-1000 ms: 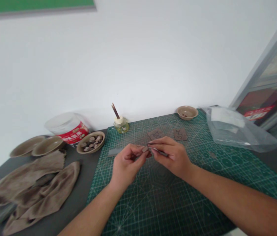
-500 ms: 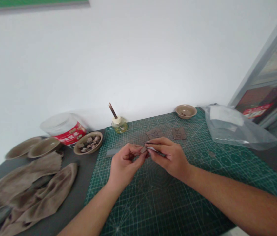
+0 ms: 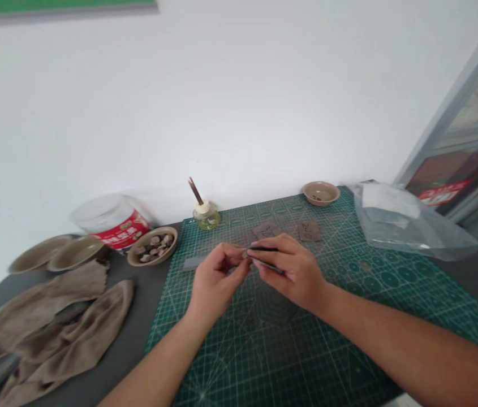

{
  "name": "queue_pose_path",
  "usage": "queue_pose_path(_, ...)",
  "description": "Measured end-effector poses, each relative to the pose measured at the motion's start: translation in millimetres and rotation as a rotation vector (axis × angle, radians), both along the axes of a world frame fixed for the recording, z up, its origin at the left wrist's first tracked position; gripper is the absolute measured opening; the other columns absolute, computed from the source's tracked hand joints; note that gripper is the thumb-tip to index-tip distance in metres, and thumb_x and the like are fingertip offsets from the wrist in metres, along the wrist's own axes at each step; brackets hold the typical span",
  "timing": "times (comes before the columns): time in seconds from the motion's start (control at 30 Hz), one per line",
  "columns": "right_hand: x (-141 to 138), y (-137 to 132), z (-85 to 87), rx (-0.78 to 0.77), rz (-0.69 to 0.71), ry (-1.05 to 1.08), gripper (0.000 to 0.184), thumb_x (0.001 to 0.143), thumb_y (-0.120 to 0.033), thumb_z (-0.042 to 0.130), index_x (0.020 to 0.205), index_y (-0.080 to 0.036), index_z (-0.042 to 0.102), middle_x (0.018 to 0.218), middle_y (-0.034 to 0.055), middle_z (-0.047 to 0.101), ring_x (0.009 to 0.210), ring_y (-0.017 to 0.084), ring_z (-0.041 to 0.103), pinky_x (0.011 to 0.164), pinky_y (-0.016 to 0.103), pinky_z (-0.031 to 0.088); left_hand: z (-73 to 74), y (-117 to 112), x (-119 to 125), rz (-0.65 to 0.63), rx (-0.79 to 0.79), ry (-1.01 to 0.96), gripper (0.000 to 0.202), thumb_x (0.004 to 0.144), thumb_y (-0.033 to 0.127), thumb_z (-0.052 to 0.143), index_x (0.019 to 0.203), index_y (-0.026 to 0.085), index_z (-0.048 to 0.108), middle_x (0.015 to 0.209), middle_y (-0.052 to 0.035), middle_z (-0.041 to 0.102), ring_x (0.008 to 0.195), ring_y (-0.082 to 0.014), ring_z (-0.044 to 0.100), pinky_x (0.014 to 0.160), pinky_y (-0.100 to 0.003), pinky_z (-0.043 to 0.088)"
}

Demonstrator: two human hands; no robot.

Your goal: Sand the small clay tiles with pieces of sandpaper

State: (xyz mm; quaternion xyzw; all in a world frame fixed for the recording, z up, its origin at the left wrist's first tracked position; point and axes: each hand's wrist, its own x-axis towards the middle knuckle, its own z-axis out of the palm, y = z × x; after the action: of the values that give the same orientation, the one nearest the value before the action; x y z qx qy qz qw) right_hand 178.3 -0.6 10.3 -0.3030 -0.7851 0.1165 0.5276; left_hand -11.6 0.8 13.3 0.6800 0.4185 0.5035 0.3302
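Over the middle of the cutting mat [image 3: 264,345], my two hands meet at the fingertips. My left hand [image 3: 217,274] pinches a small brownish piece [image 3: 245,254], mostly hidden by the fingers. In my right hand [image 3: 293,268] is a dark, thin, folded piece of sandpaper [image 3: 267,263], its end against the small piece. Just beyond the hands lie two brown sandpaper squares with handwritten marks, the left square [image 3: 265,229] partly behind my right hand and the right square [image 3: 309,230] in full view. A grey flat strip [image 3: 193,263] lies left of my left hand.
Left of the mat are a bowl of small lumps [image 3: 154,246], a red-labelled tub [image 3: 113,223], two more bowls [image 3: 75,254] and a crumpled brown cloth [image 3: 73,350]. A glass jar with sticks [image 3: 206,215], a small bowl [image 3: 321,193] and a plastic bag [image 3: 408,220] stand toward the wall.
My right hand has shifted slightly left and up, and the sandpaper has moved across the small piece. The left hand stays nearly in place. Other things are unmoved.
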Motion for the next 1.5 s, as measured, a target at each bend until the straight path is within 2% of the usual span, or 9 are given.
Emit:
queue_pose_path(0.1,0,-1,-0.7,0.06,0.02,-0.084,0.033,0.09,-0.023,0.062,0.123,-0.026,0.067,0.116,0.007,0.07,0.103,0.021,0.064,0.092,0.04,0.052,-0.2,1,-2,0.002,0.014,0.029,0.009,0.08,0.019,0.07,0.077,0.018,0.061,0.074,0.001,0.063,0.066,-0.0114,0.058,0.062,-0.022,0.048)
queue_pose_path(0.37,2,0,-3.6,0.074,0.013,-0.084,0.031,0.09,-0.023,0.063,0.12,-0.024,0.068,0.115,0.0072,0.07,0.101,0.021,0.064,0.09,0.039,0.052,-0.3,2,-3,-0.049,0.029,0.049,0.012,0.08,0.017,0.069,0.075,0.018,0.058,0.078,-0.0001,0.063,0.072,-0.0125,0.059,0.066,-0.024,0.049)
queue_pose_path(0.57,7,13,-3.1,-0.151,-0.148,0.042,0.016,0.088,-0.019,0.065,0.099,-0.023,0.075,0.099,0.0044,0.074,0.094,0.019,0.065,0.087,0.035,0.052,0.6,7,-2,-0.054,-0.081,-0.07,0.013,0.082,0.021,0.07,0.082,0.017,0.057,0.095,-0.0064,0.069,0.084,-0.0164,0.065,0.075,-0.029,0.052)
queue_pose_path(0.73,7,9,4.3,-0.228,-0.094,0.137,0.01,0.085,-0.02,0.068,0.092,-0.022,0.074,0.095,0.0027,0.073,0.09,0.017,0.066,0.082,0.03,0.053,0.2,8,-2,-0.099,-0.238,-0.095,0.017,0.078,0.023,0.075,0.083,0.016,0.06,0.077,-0.002,0.069,0.07,-0.0142,0.065,0.066,-0.026,0.052)
queue_pose_path(0.93,8,4,6.6,-0.274,-0.065,0.165,0.006,0.083,-0.021,0.07,0.088,-0.021,0.073,0.086,0.0003,0.073,0.08,0.015,0.066,0.074,0.027,0.051,-1.7,13,-3,-0.144,-0.285,-0.156,0.023,0.076,0.02,0.076,0.097,0.018,0.068,0.082,-0.0008,0.071,0.074,-0.0129,0.066,0.072,-0.025,0.054)
queue_pose_path(1.03,7,3,6.3,-0.287,-0.022,0.148,0.006,0.082,-0.02,0.07,0.088,-0.021,0.073,0.087,0.0005,0.073,0.079,0.015,0.067,0.073,0.026,0.051,-0.6,14,-3,-0.176,-0.32,-0.141,0.02,0.071,0.018,0.079,0.088,0.016,0.068,0.072,0.0017,0.068,0.064,-0.0112,0.062,0.063,-0.023,0.052)
queue_pose_path(1.13,6,2,5.2,-0.272,0.01,0.115,0.008,0.082,-0.021,0.071,0.09,-0.022,0.074,0.087,0.0009,0.073,0.078,0.014,0.067,0.072,0.025,0.051,1.4,13,-2,-0.205,-0.355,-0.169,0.022,0.067,0.016,0.081,0.082,0.016,0.065,0.067,0.0035,0.066,0.058,-0.0107,0.061,0.058,-0.022,0.051)
queue_pose_path(1.33,3,1,1.8,-0.122,-0.022,0.05,0.013,0.083,-0.022,0.07,0.096,-0.023,0.072,0.085,0.001,0.073,0.078,0.015,0.066,0.073,0.027,0.052,0.5,11,-2,-0.225,-0.369,-0.168,0.021,0.067,0.011,0.079,0.08,0.015,0.063,0.074,0.0004,0.072,0.068,-0.0118,0.065,0.067,-0.023,0.052)
queue_pose_path(1.5,2,2,0.9,0.002,0.035,-0.041,0.016,0.084,-0.018,0.069,0.099,-0.024,0.071,0.094,0.0007,0.076,0.083,0.015,0.069,0.08,0.028,0.054,0.3,9,-3,-0.234,-0.351,-0.129,0.02,0.068,0.011,0.078,0.079,0.016,0.062,0.069,0.0022,0.069,0.062,-0.0113,0.063,0.06,-0.022,0.05)
